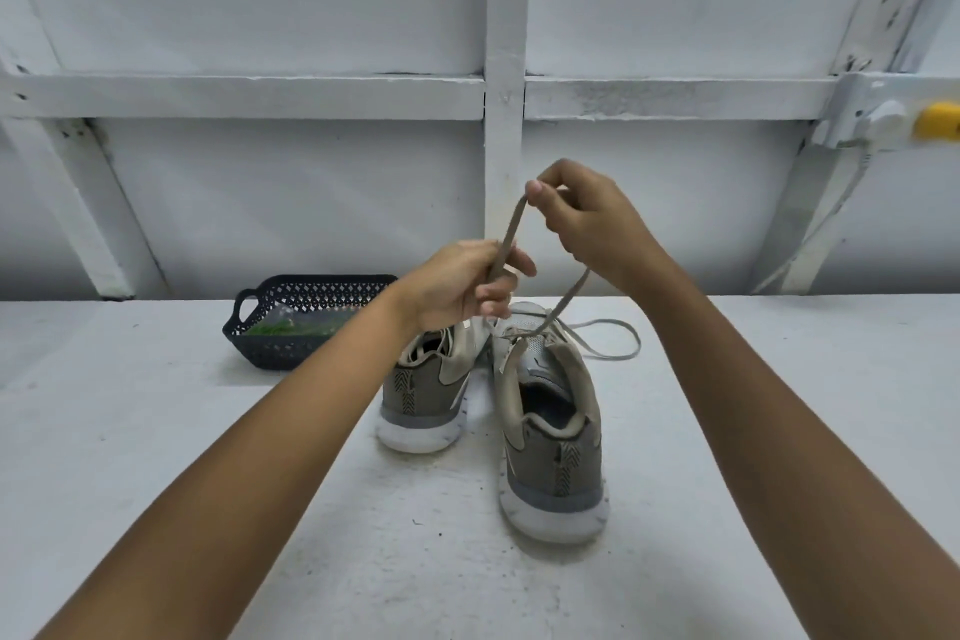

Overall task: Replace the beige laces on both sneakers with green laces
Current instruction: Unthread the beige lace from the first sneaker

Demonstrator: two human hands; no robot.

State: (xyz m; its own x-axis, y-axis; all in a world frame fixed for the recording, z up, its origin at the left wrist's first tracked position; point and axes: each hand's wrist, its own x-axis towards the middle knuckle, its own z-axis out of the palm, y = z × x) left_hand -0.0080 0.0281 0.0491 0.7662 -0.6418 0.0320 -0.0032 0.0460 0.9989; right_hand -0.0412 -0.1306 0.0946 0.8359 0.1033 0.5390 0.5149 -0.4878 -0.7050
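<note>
Two grey-beige sneakers with white soles stand heel-toward-me on the white table: the left sneaker [428, 392] and the right sneaker [553, 437]. A beige lace [511, 229] rises from the right sneaker's eyelets. My left hand [462, 283] grips the lace above the shoes. Higher up, my right hand [587, 218] pinches the same lace between thumb and forefinger. A loose loop of the lace lies on the table beyond the right sneaker. Green laces [275, 327] lie in a dark basket [270, 353].
The dark perforated basket with a handle stands at the back left of the table [156, 457]. A white framed wall rises right behind the table. A white power strip with a cable and a yellow part [937, 120] hangs on the wall at the right.
</note>
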